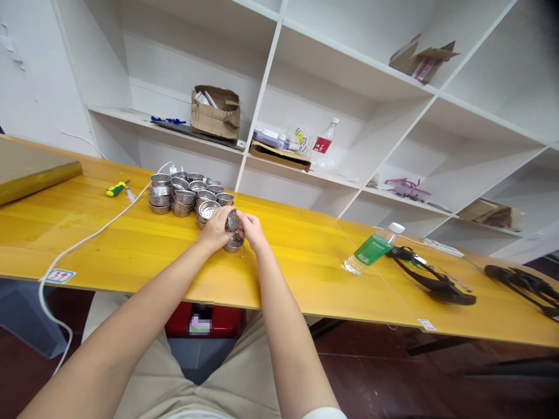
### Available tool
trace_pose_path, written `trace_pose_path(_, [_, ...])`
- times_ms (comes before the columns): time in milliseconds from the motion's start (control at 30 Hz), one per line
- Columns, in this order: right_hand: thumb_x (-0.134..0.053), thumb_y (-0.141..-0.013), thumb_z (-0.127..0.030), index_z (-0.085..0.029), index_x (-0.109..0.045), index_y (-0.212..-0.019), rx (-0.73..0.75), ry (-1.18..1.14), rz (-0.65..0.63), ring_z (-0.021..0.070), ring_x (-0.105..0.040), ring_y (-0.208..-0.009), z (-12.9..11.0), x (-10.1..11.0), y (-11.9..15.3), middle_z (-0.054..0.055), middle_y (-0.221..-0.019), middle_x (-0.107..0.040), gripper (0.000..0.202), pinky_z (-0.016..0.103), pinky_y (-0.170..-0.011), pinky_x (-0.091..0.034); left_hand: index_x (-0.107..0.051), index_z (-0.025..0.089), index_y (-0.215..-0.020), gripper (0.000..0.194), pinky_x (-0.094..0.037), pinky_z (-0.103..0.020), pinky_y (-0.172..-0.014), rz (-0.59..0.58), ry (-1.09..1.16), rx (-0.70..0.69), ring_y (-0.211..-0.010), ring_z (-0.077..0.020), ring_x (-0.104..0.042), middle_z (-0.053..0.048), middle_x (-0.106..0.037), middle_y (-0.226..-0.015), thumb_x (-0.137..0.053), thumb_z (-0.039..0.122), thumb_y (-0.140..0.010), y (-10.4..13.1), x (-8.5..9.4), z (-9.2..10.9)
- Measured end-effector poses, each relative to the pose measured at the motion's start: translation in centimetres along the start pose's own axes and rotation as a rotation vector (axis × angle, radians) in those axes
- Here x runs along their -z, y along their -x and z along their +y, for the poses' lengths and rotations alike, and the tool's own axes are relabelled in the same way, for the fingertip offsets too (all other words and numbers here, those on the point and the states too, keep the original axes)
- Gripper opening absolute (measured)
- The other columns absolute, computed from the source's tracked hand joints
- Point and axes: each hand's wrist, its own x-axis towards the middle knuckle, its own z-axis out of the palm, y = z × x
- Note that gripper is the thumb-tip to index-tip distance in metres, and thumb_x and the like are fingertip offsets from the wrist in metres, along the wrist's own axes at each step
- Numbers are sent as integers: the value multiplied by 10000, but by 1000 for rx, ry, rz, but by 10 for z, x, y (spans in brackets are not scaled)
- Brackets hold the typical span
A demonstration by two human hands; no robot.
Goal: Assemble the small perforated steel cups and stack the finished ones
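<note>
Between both hands is a small perforated metal cup (232, 220), tilted on its side. My left hand (216, 231) is wrapped round its left side. The fingers of my right hand (250, 228) are pinched at its right edge. Just below the hands, another perforated metal cup (233, 244) rests on the yellow table (301, 256), with a thin wire beside it. Several similar cups (184, 198) stand stacked in a cluster to the left and behind my hands.
A white cable (96, 234) runs over the table's left part, near a green-yellow screwdriver (117, 188) and a cardboard piece (39, 174). At right are a bottle (371, 250) and black headgear (432, 282). White shelves (323, 58) stand behind.
</note>
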Motion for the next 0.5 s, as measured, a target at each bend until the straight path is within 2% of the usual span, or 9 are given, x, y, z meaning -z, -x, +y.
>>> trace_pose_path(100, [-720, -757, -659, -236, -368, -555, 6, 48, 82, 62, -295, -452, 5, 1, -4, -84, -505, -306, 586, 202, -416, -244, -472, 165, -1389, 650, -464, -492, -1132, -5, 15, -55, -1291, -310, -569, -156, -614, -1335, -642, 95, -766, 1, -2, 1])
trace_pose_path(300, [-714, -761, -638, -234, -372, -535, -53, 97, 42, 68, -282, -482, 5, 1, -2, -82, -501, -302, 576, 218, -441, -224, -471, 177, -1395, 667, -452, -497, -1150, -44, 10, -19, -1317, -312, -560, -151, -607, -1362, -637, 88, -755, 2, -2, 0])
trace_pose_path(500, [-737, -807, -580, -253, -280, -564, -103, -106, 39, 58, -202, -444, -3, 2, 1, -102, -480, -236, 612, 217, -425, -212, -484, 177, -1371, 645, -459, -490, -1136, -17, 13, 1, -1288, -315, -577, -148, -617, -1345, -677, 113, -759, 0, 0, 4])
